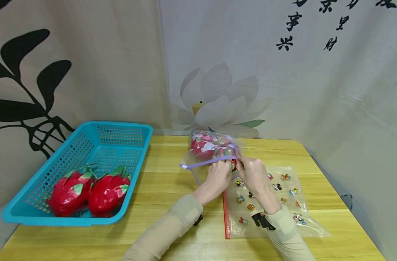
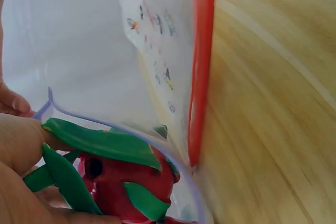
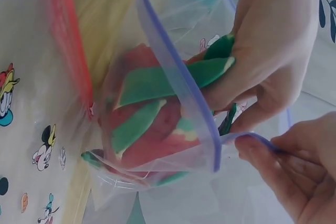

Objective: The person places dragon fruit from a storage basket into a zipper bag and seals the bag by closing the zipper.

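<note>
A clear zip bag (image 1: 206, 170) with purple edging and cartoon prints lies toward the back of the table, with red dragon fruit (image 1: 203, 150) inside. My left hand (image 1: 219, 175) reaches into its mouth and grips a dragon fruit (image 2: 126, 177) by the leafy end; green leaves (image 3: 152, 83) poke out between the fingers. With thumb and fingers, my right hand (image 1: 255, 175) pinches the purple rim (image 3: 252, 137) of the bag, as the right wrist view shows. Part of the held fruit is hidden behind the hands in the head view.
A second clear bag (image 1: 267, 217) with a red zip strip and cartoon prints lies flat under my right forearm. At left stands a blue perforated basket (image 1: 143, 145) with two dragon fruits (image 1: 108, 195) in its near end. A printed curtain (image 1: 218, 43) hangs behind the wooden table (image 1: 166, 188).
</note>
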Tool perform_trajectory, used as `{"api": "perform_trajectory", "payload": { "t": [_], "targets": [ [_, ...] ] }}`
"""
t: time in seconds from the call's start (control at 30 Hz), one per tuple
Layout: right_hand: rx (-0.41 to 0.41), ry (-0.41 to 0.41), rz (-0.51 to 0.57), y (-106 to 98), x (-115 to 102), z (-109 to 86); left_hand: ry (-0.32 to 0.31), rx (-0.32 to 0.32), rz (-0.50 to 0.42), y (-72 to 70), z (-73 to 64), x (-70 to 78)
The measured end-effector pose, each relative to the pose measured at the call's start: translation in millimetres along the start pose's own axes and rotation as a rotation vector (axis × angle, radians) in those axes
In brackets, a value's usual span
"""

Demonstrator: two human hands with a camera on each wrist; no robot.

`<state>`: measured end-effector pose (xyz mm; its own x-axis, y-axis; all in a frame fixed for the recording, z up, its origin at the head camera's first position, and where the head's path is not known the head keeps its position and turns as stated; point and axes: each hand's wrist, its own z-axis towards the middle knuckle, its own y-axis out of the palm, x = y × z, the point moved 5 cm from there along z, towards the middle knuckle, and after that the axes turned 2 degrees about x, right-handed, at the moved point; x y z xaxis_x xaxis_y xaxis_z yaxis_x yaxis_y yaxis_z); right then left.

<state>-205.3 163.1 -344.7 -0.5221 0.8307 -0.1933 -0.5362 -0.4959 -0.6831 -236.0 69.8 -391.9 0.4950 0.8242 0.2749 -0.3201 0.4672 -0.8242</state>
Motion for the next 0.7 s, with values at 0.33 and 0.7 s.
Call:
{"api": "perform_trajectory", "payload": {
  "t": [0.33,0.7],
  "targets": [
    [-0.026,-0.029,-0.026,-1.4,-6.9,-3.1,-0.016,0.023,-0.088,2.0,-0.1,-5.8],
    [0.036,-0.017,-0.147,-0.7,-2.1,-11.3,0.015,0.057,-0.074,6.9,-4.2,-2.9]
  ]
}}
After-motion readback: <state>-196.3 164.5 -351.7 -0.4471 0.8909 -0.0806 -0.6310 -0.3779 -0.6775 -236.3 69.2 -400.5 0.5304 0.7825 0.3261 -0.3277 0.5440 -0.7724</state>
